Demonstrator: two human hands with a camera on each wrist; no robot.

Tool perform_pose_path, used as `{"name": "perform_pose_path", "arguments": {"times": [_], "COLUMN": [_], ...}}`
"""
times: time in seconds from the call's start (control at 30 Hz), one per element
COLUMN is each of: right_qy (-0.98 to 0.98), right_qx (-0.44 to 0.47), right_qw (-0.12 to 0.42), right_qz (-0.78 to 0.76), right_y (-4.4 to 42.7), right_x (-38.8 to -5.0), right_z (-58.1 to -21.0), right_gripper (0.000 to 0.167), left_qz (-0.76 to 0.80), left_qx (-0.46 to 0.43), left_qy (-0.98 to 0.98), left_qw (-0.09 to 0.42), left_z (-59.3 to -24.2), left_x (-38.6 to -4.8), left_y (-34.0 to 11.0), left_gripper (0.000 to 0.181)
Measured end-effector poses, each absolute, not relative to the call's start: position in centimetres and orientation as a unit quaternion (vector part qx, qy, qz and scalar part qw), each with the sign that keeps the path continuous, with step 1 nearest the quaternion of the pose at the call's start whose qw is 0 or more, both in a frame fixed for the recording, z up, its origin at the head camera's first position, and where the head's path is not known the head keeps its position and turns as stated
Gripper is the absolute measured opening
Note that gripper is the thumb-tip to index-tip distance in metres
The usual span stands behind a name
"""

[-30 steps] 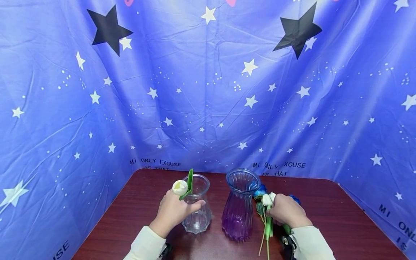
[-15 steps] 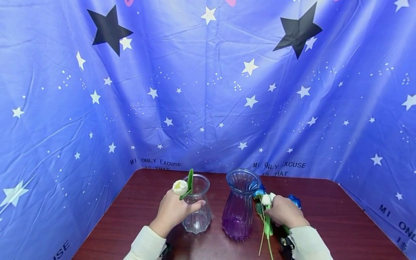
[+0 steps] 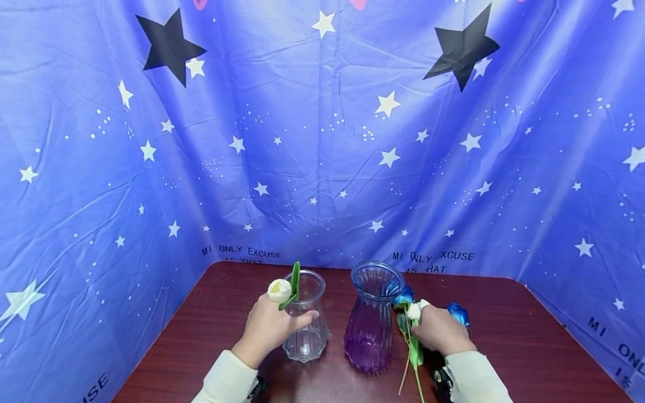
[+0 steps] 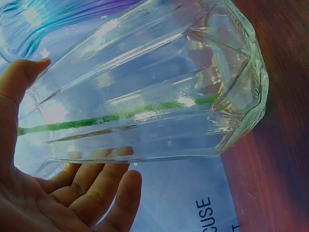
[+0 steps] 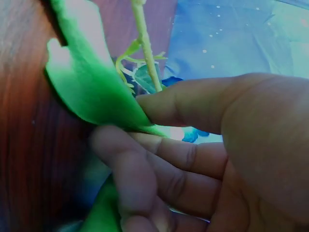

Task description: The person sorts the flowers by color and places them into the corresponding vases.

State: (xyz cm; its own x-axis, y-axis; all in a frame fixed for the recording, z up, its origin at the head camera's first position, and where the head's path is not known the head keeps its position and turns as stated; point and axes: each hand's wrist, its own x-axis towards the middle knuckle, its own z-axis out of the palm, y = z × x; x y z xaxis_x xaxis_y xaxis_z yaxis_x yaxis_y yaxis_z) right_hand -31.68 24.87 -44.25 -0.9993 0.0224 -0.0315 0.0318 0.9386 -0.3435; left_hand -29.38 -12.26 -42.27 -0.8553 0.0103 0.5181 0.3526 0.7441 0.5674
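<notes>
My left hand [image 3: 270, 326] grips the clear glass vase [image 3: 305, 342] around its upper part, thumb on one side and fingers on the other. In this upright vase stands a white tulip [image 3: 279, 291] with green leaves; its green stem [image 4: 159, 105] shows through the glass in the left wrist view. My right hand [image 3: 442, 328] is among the flowers lying at the right. Its thumb and fingers pinch a white tulip [image 3: 414, 311] near the base of a green leaf [image 5: 91, 72]. Part of that flower is hidden behind the hand.
A blue-to-purple glass vase [image 3: 369, 336] stands upright between the hands. Blue roses [image 3: 458, 314] lie on the dark red wooden table [image 3: 529, 347] around the right hand. A blue star-printed cloth [image 3: 312, 140] hangs behind and at both sides.
My right hand has shifted slightly left and down, and the blue rose behind it shows more. The left hand and both vases have stayed in place.
</notes>
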Motion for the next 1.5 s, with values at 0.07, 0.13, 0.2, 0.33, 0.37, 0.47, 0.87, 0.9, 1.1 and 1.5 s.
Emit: {"name": "perform_pose_path", "arguments": {"times": [0.07,0.13,0.2,0.33,0.37,0.47,0.87,0.9,1.1,1.5], "right_qy": [0.985,0.985,0.985,0.985,0.985,0.985,0.984,0.984,0.981,0.976], "right_qx": [0.013,0.012,0.013,0.014,0.014,0.013,0.02,0.02,0.029,0.044], "right_qw": [0.012,0.01,0.011,0.015,0.015,0.015,0.015,0.016,0.013,-0.043], "right_qz": [-0.172,-0.17,-0.171,-0.172,-0.171,-0.172,-0.174,-0.176,-0.192,-0.211], "right_y": [24.8,24.8,24.7,24.6,24.6,24.5,24.5,24.5,25.1,25.4], "right_x": [-31.7,-31.7,-31.6,-31.6,-31.6,-31.6,-31.9,-31.9,-31.8,-31.8], "right_z": [-44.4,-44.5,-44.6,-44.6,-44.6,-44.6,-44.9,-44.9,-44.6,-43.3], "right_gripper": [0.019,0.021,0.023,0.024,0.024,0.027,0.033,0.033,0.04,0.032], "left_qz": [-0.345,-0.347,-0.348,-0.345,-0.345,-0.345,-0.352,-0.353,-0.357,-0.347], "left_qx": [-0.1,-0.099,-0.099,-0.101,-0.1,-0.098,-0.098,-0.097,-0.1,-0.106], "left_qy": [-0.899,-0.899,-0.898,-0.899,-0.899,-0.899,-0.894,-0.894,-0.892,-0.891], "left_qw": [0.248,0.248,0.249,0.251,0.251,0.249,0.258,0.259,0.26,0.271], "left_z": [-42.3,-42.3,-42.3,-42.4,-42.4,-42.4,-42.3,-42.3,-42.3,-42.4], "left_x": [-29.4,-29.4,-29.4,-29.5,-29.4,-29.4,-29.3,-29.3,-29.3,-29.4], "left_y": [-12.2,-12.2,-12.2,-12.3,-12.3,-12.3,-12.2,-12.2,-12.2,-12.2], "left_gripper": [0.054,0.054,0.054,0.053,0.053,0.054,0.056,0.056,0.055,0.054]}}
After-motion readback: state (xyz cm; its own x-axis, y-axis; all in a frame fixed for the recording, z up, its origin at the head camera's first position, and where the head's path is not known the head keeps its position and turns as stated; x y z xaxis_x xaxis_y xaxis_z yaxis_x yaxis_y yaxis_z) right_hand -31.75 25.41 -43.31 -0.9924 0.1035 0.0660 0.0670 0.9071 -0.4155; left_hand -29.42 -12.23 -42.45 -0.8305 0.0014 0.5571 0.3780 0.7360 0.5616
